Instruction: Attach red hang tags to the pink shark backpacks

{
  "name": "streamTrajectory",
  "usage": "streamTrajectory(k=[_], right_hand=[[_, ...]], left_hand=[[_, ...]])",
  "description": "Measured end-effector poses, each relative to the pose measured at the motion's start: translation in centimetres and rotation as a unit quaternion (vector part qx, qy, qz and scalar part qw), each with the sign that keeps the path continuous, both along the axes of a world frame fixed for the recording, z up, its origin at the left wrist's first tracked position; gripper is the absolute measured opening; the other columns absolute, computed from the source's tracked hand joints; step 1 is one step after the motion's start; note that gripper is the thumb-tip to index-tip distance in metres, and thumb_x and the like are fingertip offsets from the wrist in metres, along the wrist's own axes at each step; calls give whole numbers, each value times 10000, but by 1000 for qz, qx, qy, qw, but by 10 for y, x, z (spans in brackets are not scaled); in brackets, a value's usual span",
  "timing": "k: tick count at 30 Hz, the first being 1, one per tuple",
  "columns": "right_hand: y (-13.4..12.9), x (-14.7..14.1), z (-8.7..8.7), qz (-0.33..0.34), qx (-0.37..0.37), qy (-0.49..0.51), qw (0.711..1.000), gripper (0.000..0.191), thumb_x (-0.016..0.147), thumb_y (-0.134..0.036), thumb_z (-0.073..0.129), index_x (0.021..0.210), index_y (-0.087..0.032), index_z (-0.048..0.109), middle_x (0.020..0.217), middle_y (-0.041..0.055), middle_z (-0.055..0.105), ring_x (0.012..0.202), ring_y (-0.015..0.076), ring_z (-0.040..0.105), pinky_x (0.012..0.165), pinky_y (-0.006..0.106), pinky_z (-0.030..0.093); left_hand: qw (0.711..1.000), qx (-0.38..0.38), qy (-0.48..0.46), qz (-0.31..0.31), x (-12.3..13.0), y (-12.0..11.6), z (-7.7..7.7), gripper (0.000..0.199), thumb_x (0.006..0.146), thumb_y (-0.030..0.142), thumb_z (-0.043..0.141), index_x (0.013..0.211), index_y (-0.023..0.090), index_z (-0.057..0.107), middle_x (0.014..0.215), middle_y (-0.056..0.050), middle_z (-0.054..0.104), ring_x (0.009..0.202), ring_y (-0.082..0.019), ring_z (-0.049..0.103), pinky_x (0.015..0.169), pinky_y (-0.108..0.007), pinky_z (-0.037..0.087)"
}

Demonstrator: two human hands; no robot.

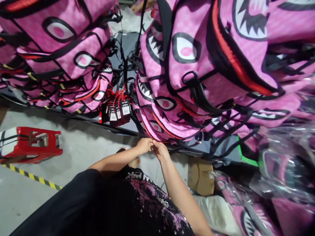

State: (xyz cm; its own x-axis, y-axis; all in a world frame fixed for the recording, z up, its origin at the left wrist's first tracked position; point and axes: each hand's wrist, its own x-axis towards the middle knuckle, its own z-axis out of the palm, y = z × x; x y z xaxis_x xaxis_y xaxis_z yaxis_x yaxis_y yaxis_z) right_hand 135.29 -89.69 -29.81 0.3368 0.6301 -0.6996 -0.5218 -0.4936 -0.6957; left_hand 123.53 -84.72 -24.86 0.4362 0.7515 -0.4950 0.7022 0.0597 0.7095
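Note:
At the front edge of the table, my left hand [144, 145] and my right hand [160, 150] meet fingertip to fingertip. Both have their fingers pinched together; whatever small thing is between them is too small to make out. They are right by the lower edge of a pink bag [161, 126] with a printed eye, teeth and a red-lined zipper, at the bottom of a stack. A larger pink bag [197, 77] with a black handle lies above it. Left of my hands, a bunch of black hang tags [119, 112] with red strings rests on the table.
More pink bags [83, 60] are piled at the left. The grey table [129, 44] shows between the piles. A red stool [39, 141] stands on the floor at left. A cardboard box [201, 177] and plastic-wrapped bags [246, 203] are at lower right.

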Motion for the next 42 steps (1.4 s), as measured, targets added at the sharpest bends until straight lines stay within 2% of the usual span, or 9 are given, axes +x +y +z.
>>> streamTrajectory(k=[5,9,14,19,23,27,31,38,42], right_hand=[[-1,-1,-1,12,-7,-28,1000,427,450,-418,848,629,-183,541,596,12,629,583,148,580,550,270,450],[-1,-3,1,18,-7,-58,998,474,412,-480,831,647,-187,543,625,22,641,582,154,589,528,268,451],[-3,-7,4,51,-1,-127,991,463,472,-580,730,691,-206,567,678,47,669,646,204,643,563,317,496],[-20,-7,14,82,-13,-262,961,375,552,-551,686,717,-221,616,721,76,695,733,262,663,648,365,515],[-15,-29,34,218,-21,-411,885,298,690,-478,592,830,-237,699,874,101,735,833,292,690,760,387,521],[39,-64,67,307,39,-456,834,327,849,-427,470,926,-236,724,993,92,739,924,282,690,868,394,510],[111,-87,96,325,160,-449,817,308,914,-352,452,967,-218,724,1007,90,725,944,249,672,890,368,504],[260,-126,126,310,265,-601,687,379,925,-168,429,1263,-150,601,1282,134,618,1200,267,516,1039,428,396],[325,-139,127,408,159,-632,640,295,970,-163,380,1137,-166,624,1233,114,633,1228,280,448,1013,472,357]], left_hand=[[997,56,35,40,-2,-6,-1,141,869,233,570,881,218,709,919,-74,744,914,-208,688,800,-289,480],[997,71,19,9,-2,-8,2,183,889,255,552,896,252,734,901,-54,753,877,-209,695,764,-281,486],[993,119,2,-4,-31,14,25,139,844,261,648,931,304,748,919,21,761,864,-163,699,741,-214,485],[955,259,81,117,-106,127,70,358,999,243,345,1149,192,666,1169,-93,692,1065,-213,638,907,-302,458],[925,331,142,117,-136,242,88,358,965,167,350,1143,169,661,1158,-131,665,1091,-262,594,879,-354,441],[920,353,170,25,-133,313,82,315,844,31,430,946,118,715,1026,-167,683,1109,-285,544,850,-351,424],[914,357,183,-68,-138,345,74,202,776,28,519,726,105,699,791,-202,689,1042,-329,550,854,-415,400],[861,408,172,-249,-143,353,100,204,811,96,544,654,162,656,742,-138,692,961,-265,583,961,-427,329],[817,436,206,-315,-146,338,124,213,791,101,497,654,160,650,679,-132,674,812,-272,603,939,-468,352]])
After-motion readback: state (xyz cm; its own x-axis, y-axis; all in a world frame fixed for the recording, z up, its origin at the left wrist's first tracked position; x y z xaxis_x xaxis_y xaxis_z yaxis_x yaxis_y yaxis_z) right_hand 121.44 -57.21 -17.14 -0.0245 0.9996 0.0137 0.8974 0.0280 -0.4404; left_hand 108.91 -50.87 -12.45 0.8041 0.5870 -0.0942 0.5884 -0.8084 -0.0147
